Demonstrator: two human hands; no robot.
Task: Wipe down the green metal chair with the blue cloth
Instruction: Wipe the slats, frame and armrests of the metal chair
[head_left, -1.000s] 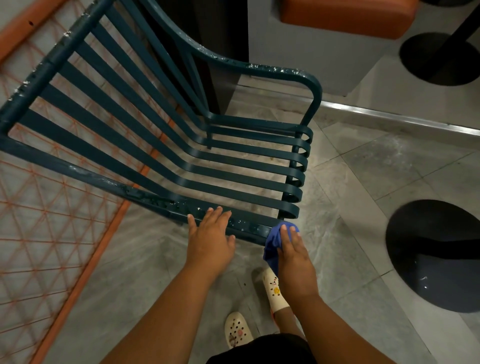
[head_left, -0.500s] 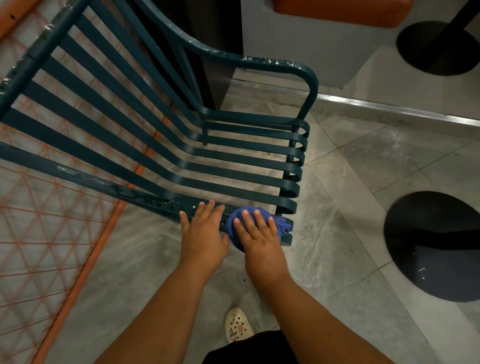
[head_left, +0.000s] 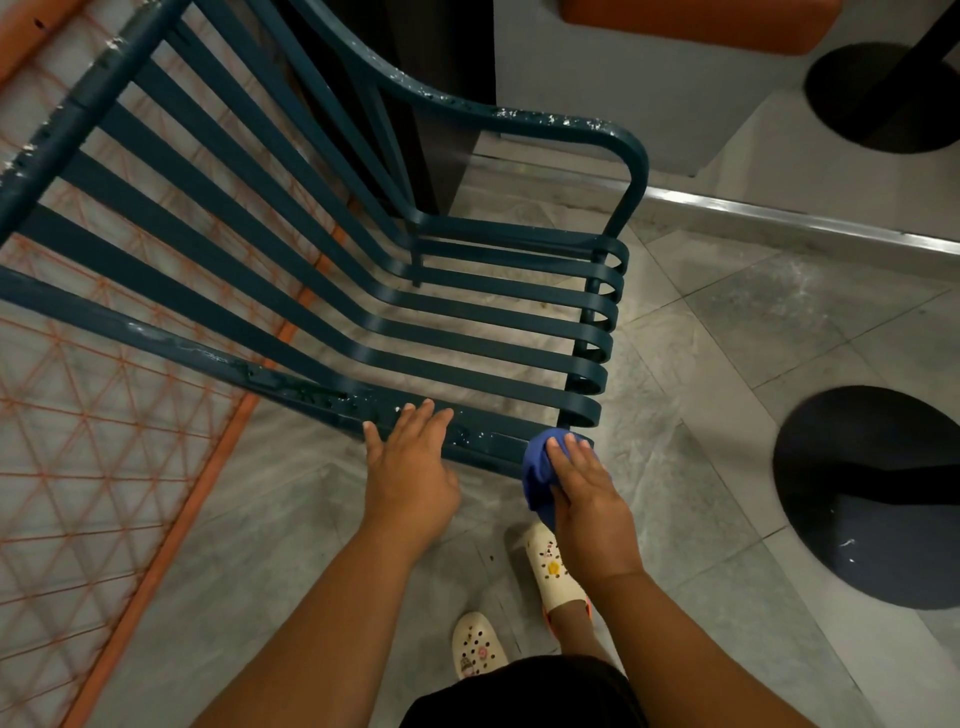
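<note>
The dark green metal chair (head_left: 467, 317) with slatted seat and back fills the upper left of the head view, its near armrest bar running toward me. My left hand (head_left: 408, 462) rests flat on that near armrest with straight fingers. My right hand (head_left: 587, 488) presses the bunched blue cloth (head_left: 537, 470) against the front end of the same armrest, fingers laid over the cloth. Part of the cloth hangs below the bar under my palm.
An orange wire-mesh frame (head_left: 98, 467) lies on the floor to the left of the chair. Dark round table bases (head_left: 872, 499) stand at right and upper right. A metal floor strip (head_left: 779, 218) runs behind. My two cream clogs (head_left: 550, 566) stand on grey tiles.
My right hand slid the cloth rightward along the armrest from beside my left hand to the bar's front end. My left hand stayed on the bar.
</note>
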